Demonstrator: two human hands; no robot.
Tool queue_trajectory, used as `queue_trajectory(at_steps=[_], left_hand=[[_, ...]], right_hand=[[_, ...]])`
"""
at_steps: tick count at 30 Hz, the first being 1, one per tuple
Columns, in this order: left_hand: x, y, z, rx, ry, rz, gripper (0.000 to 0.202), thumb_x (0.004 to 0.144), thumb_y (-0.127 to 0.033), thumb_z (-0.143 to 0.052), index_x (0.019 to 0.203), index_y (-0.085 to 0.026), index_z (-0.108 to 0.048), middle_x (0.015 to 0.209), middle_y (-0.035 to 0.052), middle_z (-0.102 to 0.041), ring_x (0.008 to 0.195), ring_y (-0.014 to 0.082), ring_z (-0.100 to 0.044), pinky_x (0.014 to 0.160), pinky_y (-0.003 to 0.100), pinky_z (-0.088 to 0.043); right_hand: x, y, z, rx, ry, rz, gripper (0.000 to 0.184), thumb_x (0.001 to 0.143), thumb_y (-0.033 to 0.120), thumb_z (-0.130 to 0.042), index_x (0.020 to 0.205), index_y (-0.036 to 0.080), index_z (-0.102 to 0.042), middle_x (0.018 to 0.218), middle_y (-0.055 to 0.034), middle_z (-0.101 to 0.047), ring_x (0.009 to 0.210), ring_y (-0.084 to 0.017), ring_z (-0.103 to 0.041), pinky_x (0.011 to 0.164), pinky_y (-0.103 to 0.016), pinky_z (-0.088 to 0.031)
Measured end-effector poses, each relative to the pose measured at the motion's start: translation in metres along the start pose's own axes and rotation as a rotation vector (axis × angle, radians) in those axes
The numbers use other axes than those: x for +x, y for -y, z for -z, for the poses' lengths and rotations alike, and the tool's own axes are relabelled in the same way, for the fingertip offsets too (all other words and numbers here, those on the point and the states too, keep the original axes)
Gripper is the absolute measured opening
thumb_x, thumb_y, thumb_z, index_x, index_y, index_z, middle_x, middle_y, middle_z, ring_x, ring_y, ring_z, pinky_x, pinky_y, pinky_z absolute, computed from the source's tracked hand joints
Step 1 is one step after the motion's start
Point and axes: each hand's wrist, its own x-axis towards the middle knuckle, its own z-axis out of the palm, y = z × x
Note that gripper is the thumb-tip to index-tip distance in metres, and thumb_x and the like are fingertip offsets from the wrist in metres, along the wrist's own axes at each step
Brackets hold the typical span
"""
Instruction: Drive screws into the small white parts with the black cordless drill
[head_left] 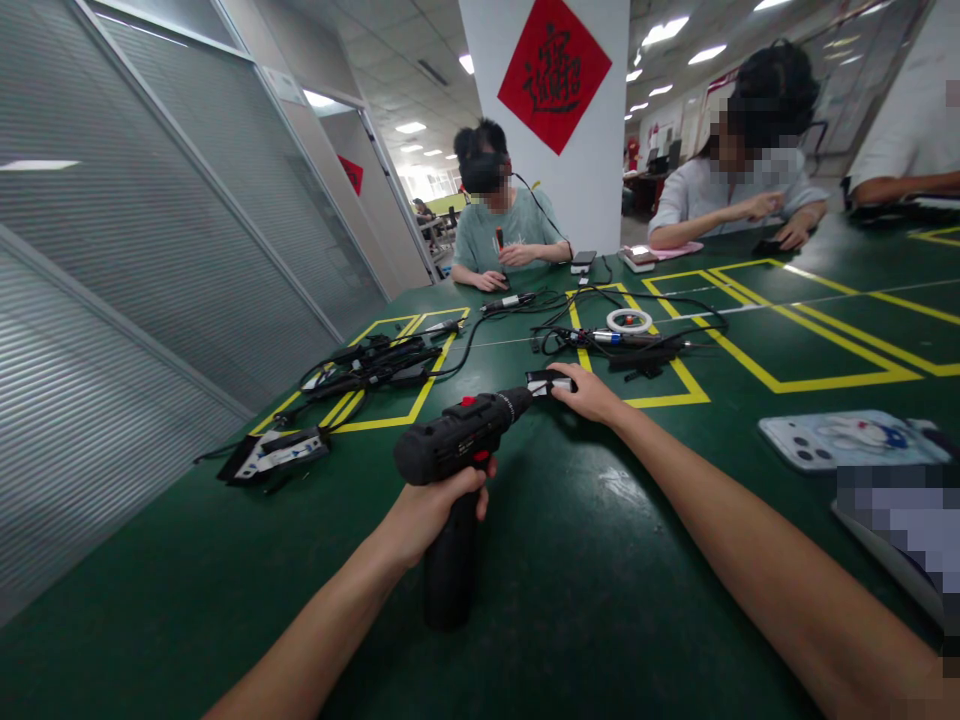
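My left hand (431, 515) is wrapped round the grip of a black cordless drill (457, 445) with red details, held upright over the green table (570, 600). The drill's nose points right, toward a small black-and-white part (546, 383) lying on the table. My right hand (589, 392) rests on that part, fingers curled over it and pressing it down at the drill's tip.
A tangle of black cables and tools (375, 365) lies on yellow floor-tape boxes to the left. A white tape roll (628, 320) and more tools sit behind. A phone (847, 440) lies at right. Three people sit at the far side.
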Motion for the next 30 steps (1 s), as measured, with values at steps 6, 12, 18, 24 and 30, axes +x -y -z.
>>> queue_trajectory(at_steps=[6,12,18,24,30], left_hand=[[-0.0012,-0.0029,-0.0016,0.014,-0.007,0.003,0.018,0.082,-0.029,-0.052,0.091,-0.015,-0.058,0.057,0.001,-0.059,0.057,0.0155,-0.052,0.06,0.028,-0.037],[-0.0017,-0.0046,-0.0025,0.002,-0.038,0.013,0.018,0.08,-0.029,-0.055,0.089,-0.014,-0.06,0.058,0.0014,-0.059,0.057,0.0159,-0.053,0.06,0.028,-0.038],[-0.0006,-0.0025,-0.0013,-0.018,-0.028,0.025,0.017,0.081,-0.029,-0.055,0.09,-0.015,-0.059,0.058,0.0009,-0.059,0.057,0.0151,-0.053,0.059,0.027,-0.039],[-0.0012,-0.0029,-0.0016,-0.021,-0.036,0.014,0.016,0.08,-0.027,-0.056,0.088,-0.014,-0.06,0.06,0.0011,-0.06,0.057,0.0151,-0.054,0.059,0.027,-0.039],[-0.0013,-0.0027,-0.0016,-0.01,-0.024,0.023,0.018,0.081,-0.029,-0.054,0.089,-0.014,-0.06,0.058,0.0019,-0.06,0.057,0.0157,-0.054,0.058,0.027,-0.038]], right_hand=[[-0.0014,0.0035,0.0018,0.007,-0.004,0.004,0.045,0.083,0.027,-0.058,0.128,0.019,-0.055,0.121,-0.0091,-0.059,0.112,-0.021,-0.054,0.101,-0.034,-0.039],[-0.001,0.002,-0.0006,-0.032,-0.006,0.012,0.046,0.084,0.03,-0.057,0.13,0.021,-0.053,0.119,-0.0088,-0.058,0.109,-0.022,-0.055,0.1,-0.035,-0.04],[-0.0011,0.0017,-0.0009,-0.05,0.004,0.006,0.047,0.085,0.031,-0.057,0.13,0.021,-0.052,0.115,-0.0092,-0.057,0.106,-0.022,-0.055,0.098,-0.035,-0.041],[-0.0018,0.0034,0.0003,-0.045,0.007,0.006,0.048,0.085,0.031,-0.056,0.131,0.018,-0.052,0.115,-0.0102,-0.057,0.106,-0.022,-0.055,0.098,-0.036,-0.04],[-0.0015,0.0021,0.0001,-0.035,0.009,-0.008,0.047,0.085,0.032,-0.056,0.13,0.02,-0.052,0.117,-0.0095,-0.057,0.107,-0.022,-0.055,0.098,-0.036,-0.04]])
